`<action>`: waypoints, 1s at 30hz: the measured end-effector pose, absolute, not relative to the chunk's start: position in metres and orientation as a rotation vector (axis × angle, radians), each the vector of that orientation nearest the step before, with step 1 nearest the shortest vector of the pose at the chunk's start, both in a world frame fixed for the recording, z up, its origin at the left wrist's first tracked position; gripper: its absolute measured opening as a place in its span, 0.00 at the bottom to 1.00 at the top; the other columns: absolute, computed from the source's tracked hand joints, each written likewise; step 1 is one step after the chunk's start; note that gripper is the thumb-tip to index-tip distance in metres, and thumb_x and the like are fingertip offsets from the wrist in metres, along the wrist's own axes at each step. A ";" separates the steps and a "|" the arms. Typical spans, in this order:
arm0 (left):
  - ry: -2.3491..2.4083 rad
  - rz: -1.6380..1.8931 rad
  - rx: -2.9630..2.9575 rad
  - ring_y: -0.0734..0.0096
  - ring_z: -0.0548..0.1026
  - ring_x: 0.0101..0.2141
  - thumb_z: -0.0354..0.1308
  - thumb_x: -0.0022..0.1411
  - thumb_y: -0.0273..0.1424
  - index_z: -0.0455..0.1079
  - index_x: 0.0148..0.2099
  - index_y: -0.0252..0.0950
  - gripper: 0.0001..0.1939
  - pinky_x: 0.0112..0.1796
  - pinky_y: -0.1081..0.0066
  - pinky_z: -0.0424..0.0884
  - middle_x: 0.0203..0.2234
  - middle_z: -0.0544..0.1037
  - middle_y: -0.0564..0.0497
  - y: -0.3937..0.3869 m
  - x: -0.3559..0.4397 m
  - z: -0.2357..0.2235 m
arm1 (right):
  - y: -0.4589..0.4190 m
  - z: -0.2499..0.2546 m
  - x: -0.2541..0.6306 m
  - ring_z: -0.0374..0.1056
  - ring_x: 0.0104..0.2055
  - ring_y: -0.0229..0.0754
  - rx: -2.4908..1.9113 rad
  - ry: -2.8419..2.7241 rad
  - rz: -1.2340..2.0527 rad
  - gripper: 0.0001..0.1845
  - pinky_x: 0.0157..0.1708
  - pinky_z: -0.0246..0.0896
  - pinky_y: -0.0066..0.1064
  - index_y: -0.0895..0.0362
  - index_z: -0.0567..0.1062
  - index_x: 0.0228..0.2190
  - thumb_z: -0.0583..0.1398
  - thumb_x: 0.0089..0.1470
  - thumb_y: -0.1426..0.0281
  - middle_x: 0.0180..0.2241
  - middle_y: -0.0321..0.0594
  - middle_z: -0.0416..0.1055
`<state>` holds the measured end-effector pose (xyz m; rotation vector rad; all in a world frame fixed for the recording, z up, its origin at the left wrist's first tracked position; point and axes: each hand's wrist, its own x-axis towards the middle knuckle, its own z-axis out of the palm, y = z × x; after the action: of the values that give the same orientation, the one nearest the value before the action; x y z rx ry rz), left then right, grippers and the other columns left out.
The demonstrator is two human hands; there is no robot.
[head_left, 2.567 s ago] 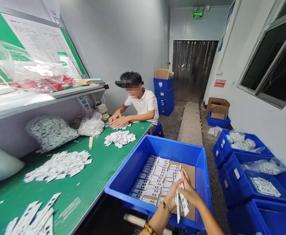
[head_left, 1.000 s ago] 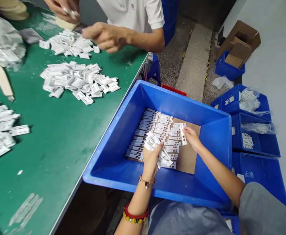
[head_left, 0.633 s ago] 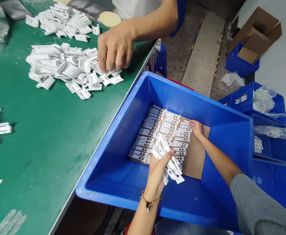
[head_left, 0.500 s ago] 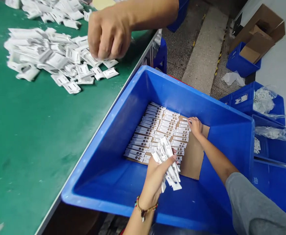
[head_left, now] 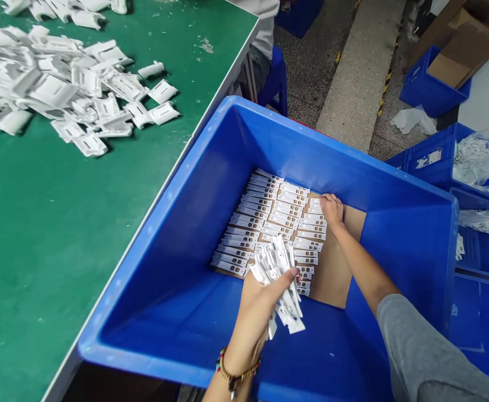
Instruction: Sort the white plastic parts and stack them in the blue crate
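My left hand [head_left: 265, 293] is closed around a bundle of white plastic strips [head_left: 284, 307], held above the inside of a large blue bin [head_left: 161, 234]. My right hand [head_left: 332, 210] reaches down to the bin's floor, its fingers bent over the end of a white plastic strip [head_left: 315, 204] at the far end of the right-hand row. The fingertips partly hide that strip. Rows of similar flat strips [head_left: 248, 218] with square holes lie side by side on a cardboard sheet [head_left: 332, 273] in the bin.
A green table [head_left: 114, 195] adjoins the bin on the left, with a heap of white plastic parts [head_left: 56, 84] on it. A person's leg [head_left: 261, 70] and a blue stool [head_left: 278, 84] are behind the bin. Blue crates [head_left: 437, 156] with bagged parts stand at right.
My right hand has lowered the strip it held onto the end of the right-hand row. The other person's arm over the table has left the view. The camera view has shifted slightly.
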<state>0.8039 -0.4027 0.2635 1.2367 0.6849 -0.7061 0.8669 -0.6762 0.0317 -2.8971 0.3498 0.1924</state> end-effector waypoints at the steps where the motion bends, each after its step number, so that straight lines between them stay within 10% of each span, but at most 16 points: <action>1: 0.683 -0.708 1.243 0.65 0.78 0.26 0.73 0.42 0.35 0.74 0.34 0.32 0.18 0.31 0.70 0.74 0.25 0.81 0.48 -0.403 0.804 0.262 | -0.674 0.034 0.867 0.66 0.48 0.49 -2.900 0.357 0.198 0.16 0.48 0.57 0.39 0.59 0.80 0.43 0.52 0.63 0.76 0.47 0.50 0.76; 7: 0.678 -0.675 1.281 0.60 0.80 0.29 0.73 0.41 0.36 0.76 0.36 0.31 0.21 0.32 0.68 0.76 0.28 0.82 0.45 -0.404 0.803 0.253 | -0.646 0.086 0.879 0.68 0.45 0.48 -2.500 0.321 0.120 0.12 0.46 0.64 0.38 0.58 0.81 0.40 0.57 0.62 0.69 0.42 0.48 0.76; 11: 0.650 -0.621 1.287 0.59 0.81 0.32 0.73 0.39 0.34 0.76 0.42 0.32 0.25 0.36 0.66 0.77 0.32 0.83 0.44 -0.408 0.804 0.248 | -0.619 0.165 0.883 0.70 0.29 0.39 -1.679 -0.149 0.734 0.22 0.31 0.68 0.31 0.58 0.81 0.36 0.62 0.53 0.52 0.31 0.40 0.77; 16: 0.576 -0.580 1.316 0.60 0.81 0.33 0.71 0.40 0.31 0.77 0.36 0.32 0.18 0.37 0.67 0.76 0.31 0.83 0.46 -0.409 0.806 0.248 | -0.586 0.236 0.864 0.70 0.27 0.35 -1.470 -0.152 0.822 0.16 0.29 0.68 0.27 0.58 0.79 0.31 0.69 0.45 0.59 0.28 0.36 0.76; 30: 0.537 -0.675 1.247 0.59 0.81 0.31 0.70 0.38 0.29 0.77 0.34 0.33 0.16 0.34 0.67 0.76 0.26 0.82 0.47 -0.411 0.806 0.256 | -0.570 0.231 0.811 0.66 0.24 0.34 -1.387 0.334 0.654 0.17 0.28 0.65 0.29 0.57 0.77 0.31 0.72 0.41 0.60 0.27 0.34 0.73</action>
<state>0.8059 -0.4109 0.2559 1.2465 0.5372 -0.6747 0.8111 -0.5702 0.2308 -1.3872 0.3344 0.6543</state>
